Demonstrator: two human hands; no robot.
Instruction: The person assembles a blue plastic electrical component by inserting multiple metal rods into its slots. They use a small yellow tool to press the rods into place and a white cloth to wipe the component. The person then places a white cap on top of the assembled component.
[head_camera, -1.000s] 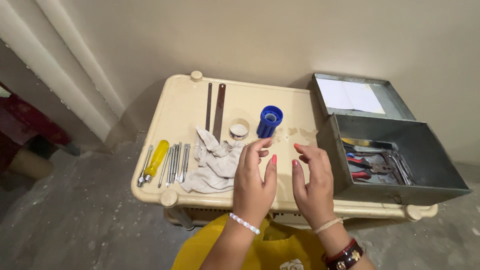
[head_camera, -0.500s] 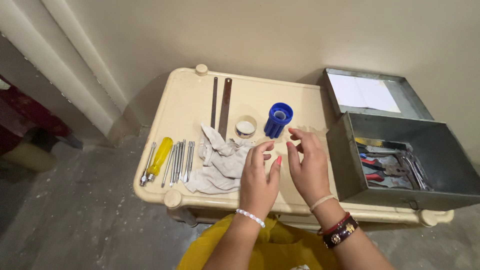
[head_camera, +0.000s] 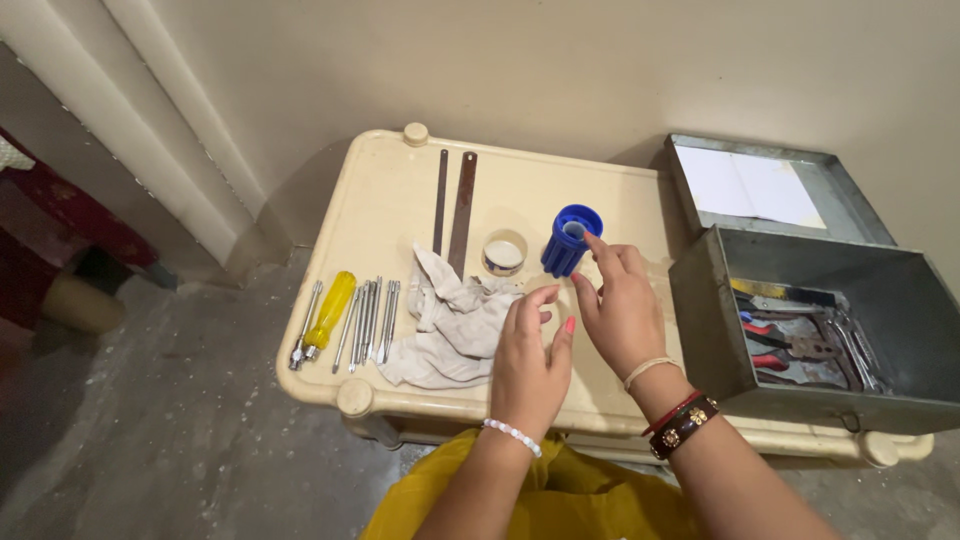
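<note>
Cream plastic table (head_camera: 400, 200) against beige wall, grey concrete floor, hands (head_camera: 575, 335) loosely spread, empty

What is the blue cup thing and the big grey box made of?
The blue ribbed holder looks like plastic: bright even colour, moulded ridges, dull sheen. The grey toolbox seems to be sheet metal: thin flat walls, folded edges, matte with worn marks.
</note>
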